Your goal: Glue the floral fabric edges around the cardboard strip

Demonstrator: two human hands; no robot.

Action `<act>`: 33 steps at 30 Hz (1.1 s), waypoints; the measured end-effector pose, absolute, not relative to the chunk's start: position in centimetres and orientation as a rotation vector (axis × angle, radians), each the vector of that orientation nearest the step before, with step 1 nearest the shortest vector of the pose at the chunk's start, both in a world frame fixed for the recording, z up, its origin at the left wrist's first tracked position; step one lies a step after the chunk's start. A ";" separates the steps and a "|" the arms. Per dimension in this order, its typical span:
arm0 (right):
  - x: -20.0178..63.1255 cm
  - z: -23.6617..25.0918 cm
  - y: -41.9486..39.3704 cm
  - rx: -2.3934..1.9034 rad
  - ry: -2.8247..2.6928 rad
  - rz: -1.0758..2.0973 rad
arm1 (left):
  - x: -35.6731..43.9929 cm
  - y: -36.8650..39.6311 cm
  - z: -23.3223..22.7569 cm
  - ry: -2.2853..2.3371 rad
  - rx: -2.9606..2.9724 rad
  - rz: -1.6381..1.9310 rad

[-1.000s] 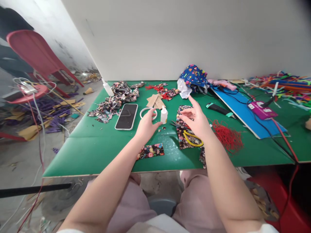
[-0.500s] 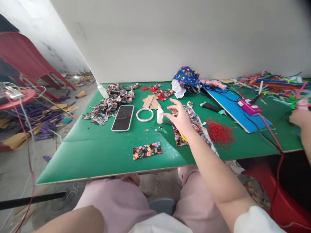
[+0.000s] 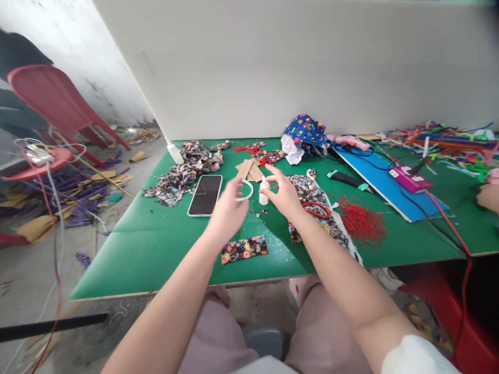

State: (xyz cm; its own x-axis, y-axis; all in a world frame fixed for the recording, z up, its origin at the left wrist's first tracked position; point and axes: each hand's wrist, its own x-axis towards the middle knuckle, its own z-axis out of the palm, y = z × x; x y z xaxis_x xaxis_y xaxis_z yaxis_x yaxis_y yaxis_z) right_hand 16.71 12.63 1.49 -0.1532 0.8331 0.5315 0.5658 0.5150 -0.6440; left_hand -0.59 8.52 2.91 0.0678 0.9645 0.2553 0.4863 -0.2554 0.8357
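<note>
My right hand (image 3: 284, 194) is at a small white glue bottle (image 3: 264, 196) that stands upright on the green table, thumb across its front and fingers beside the nozzle. My left hand (image 3: 231, 210), blurred by motion, is over the left side of a thin white ring (image 3: 250, 191) and hides part of it; whether its fingers grip the ring cannot be made out. Nearer the front edge lies a rectangular piece of dark floral fabric (image 3: 245, 250). Brown card pieces (image 3: 249, 170) lie behind the ring, and a phone (image 3: 205, 196) is left of my left hand.
Scrap fabric (image 3: 187, 165) and another white bottle (image 3: 175, 154) sit back left. Right of my hand are orange-handled scissors (image 3: 316, 210) on fabric, red strings (image 3: 360, 222), a cutter knife (image 3: 349, 180), a blue board (image 3: 393, 182) and a corded pink box (image 3: 410, 179). Another person's hand (image 3: 489, 197) shows far right.
My left hand has come up into view and reached the ring. The right hand has moved left from beside the glue bottle onto it. The view has shifted slightly.
</note>
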 end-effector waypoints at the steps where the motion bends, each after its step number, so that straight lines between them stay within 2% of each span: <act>1: 16.7 1.4 12.7 -1.165 -1.834 0.364 | 0.0 9.0 2.4 1.447 1.805 1.034; 4: 16.6 1.2 12.8 -1.160 -1.809 0.390 | 1.7 10.8 0.9 1.406 1.825 0.879; 18: 16.7 1.5 12.5 -1.135 -1.834 0.432 | 2.9 12.5 0.4 1.377 1.926 0.946; 22: 17.1 1.9 12.2 -1.153 -1.772 0.426 | 0.7 12.4 1.7 1.332 1.879 1.010; 26: 17.9 2.2 11.5 -1.134 -1.583 0.477 | -2.9 10.3 4.0 1.490 1.787 1.135; 28: 18.3 2.2 10.8 -1.141 -1.518 0.488 | -4.2 8.6 4.9 1.549 1.891 0.969; 31: 19.1 2.4 9.5 -1.198 -1.537 0.483 | -4.6 5.9 5.4 1.380 2.199 0.389; 33: 19.7 2.7 8.7 -1.251 -1.611 0.464 | -4.1 4.4 5.3 1.349 2.354 0.201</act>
